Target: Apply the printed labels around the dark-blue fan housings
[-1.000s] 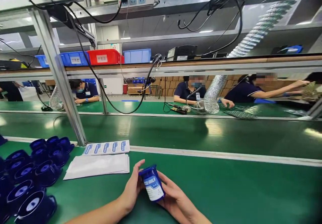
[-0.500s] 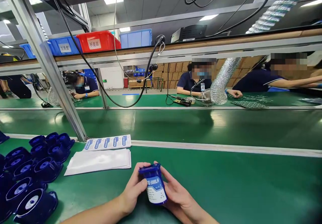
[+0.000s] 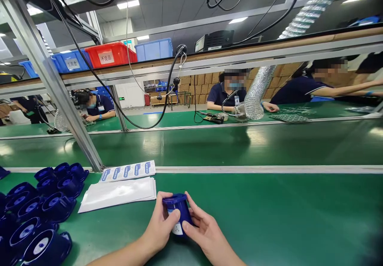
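A dark blue plastic housing [image 3: 186,217] with a rim at its top is held upright between my hands, near the front of the green work surface. My left hand [image 3: 163,222] grips its left side, the thumb over the white and blue label [image 3: 177,228], which shows only in part. On the other side my right hand [image 3: 206,232] closes round it, thumb on the front and fingers behind. To the left lie a stack of white sheets [image 3: 119,194] and a sheet of blue and white labels [image 3: 128,171].
Several similar blue housings [image 3: 58,207] stand at the left. A slanting metal post [image 3: 72,118] rises behind them. Beyond a pale edge strip [image 3: 239,170] runs a green belt [image 3: 203,146]. Co-workers sit across it. A black cable [image 3: 143,126] hangs from the shelf holding a red bin [image 3: 110,55].
The blue housing has been turned in my hands, so its label now faces left and is partly covered. My right thumb has come round to its front. The view has shifted slightly.
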Tool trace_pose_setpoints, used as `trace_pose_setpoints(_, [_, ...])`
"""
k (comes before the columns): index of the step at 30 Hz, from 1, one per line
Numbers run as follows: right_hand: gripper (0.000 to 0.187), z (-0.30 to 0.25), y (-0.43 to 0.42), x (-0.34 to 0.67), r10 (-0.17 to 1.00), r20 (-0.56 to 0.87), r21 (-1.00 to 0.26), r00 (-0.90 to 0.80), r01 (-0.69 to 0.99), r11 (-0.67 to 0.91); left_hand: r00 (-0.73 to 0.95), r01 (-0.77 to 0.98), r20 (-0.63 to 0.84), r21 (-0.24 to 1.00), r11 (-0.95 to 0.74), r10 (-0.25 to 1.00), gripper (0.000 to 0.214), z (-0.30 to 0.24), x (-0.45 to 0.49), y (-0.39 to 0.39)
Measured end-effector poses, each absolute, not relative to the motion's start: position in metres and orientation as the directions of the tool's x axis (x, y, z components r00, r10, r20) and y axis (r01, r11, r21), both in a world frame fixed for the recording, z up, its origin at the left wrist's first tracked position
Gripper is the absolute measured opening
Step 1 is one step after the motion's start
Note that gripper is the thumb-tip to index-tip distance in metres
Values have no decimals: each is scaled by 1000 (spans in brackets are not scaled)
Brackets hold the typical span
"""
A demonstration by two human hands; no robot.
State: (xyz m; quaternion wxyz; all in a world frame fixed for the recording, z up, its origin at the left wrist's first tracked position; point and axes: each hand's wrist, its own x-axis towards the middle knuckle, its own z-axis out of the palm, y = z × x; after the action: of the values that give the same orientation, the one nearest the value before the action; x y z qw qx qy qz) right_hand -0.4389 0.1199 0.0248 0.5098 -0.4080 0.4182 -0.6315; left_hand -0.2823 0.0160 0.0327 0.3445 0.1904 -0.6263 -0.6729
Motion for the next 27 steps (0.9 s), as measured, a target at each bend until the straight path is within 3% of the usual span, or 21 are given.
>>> trace_pose_setpoints(12, [80,19,114,-445,-980,89,-916,-177,372,-151,-845,209,184,978,6,-503,74,47,-276,19])
trace_pose_setpoints(15, [83,19,111,-445,-976,90,-918,-201,363,-159,-836,173,183,983,67,-517,94,42,-277,21])
trace_pose_setpoints(19, [101,33,111,-450,-977,56,-945,-203,305,-118,-812,129,177,984,125,-556,138,24,-285,18])
trace_pose_setpoints(22, [106,41,113,-468,-939,99,-984,-329,108,-141,-811,252,313,950,186,-494,159,3,-293,9])
trace_pose_setpoints(24, [101,41,115,-487,-875,185,-979,-448,-156,-127,-816,235,313,948,215,-486,165,-10,-295,2])
trace_pose_setpoints(25, [97,41,116,-498,-837,257,-940,-483,-325,-101,-824,198,283,955,219,-490,165,-14,-295,-1])
trace_pose_setpoints(27, [87,40,118,-520,-779,447,-747,-440,-663,-54,-846,109,207,969,221,-491,153,-13,-291,-6])
